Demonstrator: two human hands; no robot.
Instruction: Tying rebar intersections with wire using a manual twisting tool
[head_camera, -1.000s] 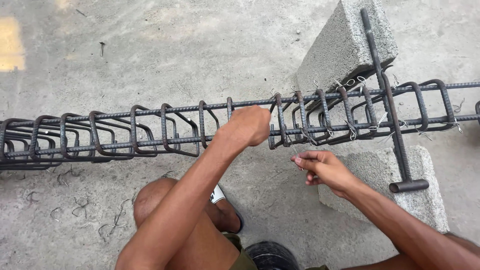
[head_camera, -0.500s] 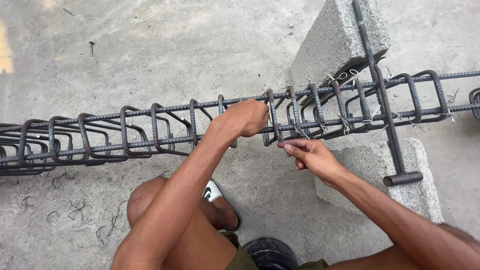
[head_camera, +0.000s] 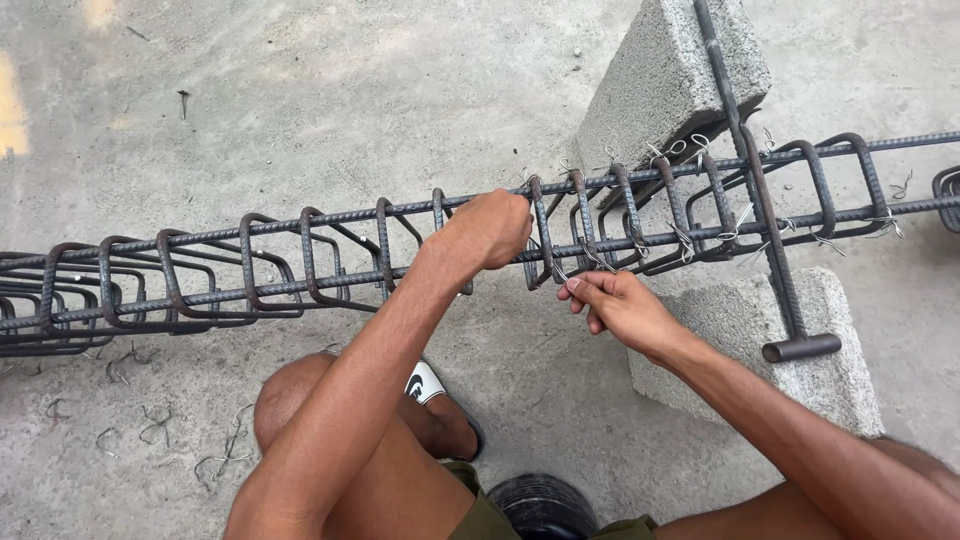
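The rebar cage (head_camera: 300, 260) lies long across the concrete floor (head_camera: 300, 90), left to right, its right part on grey blocks (head_camera: 670, 80). Left hand (head_camera: 490, 228) stays clenched on the top bar; right hand (head_camera: 620, 305) has risen to the lower bar, pinching something too small to make out

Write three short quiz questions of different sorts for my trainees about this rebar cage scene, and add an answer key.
1. True or false: the left hand grips the rebar cage from above.
2. What does the right hand pinch at the cage's near bar? A) a thin tie wire B) a hammer C) a brush
3. What holds the cage's right part off the floor?

Key
1. True.
2. A, though the tie wire is barely visible.
3. Grey concrete blocks; a T-shaped steel tool also lies across there.
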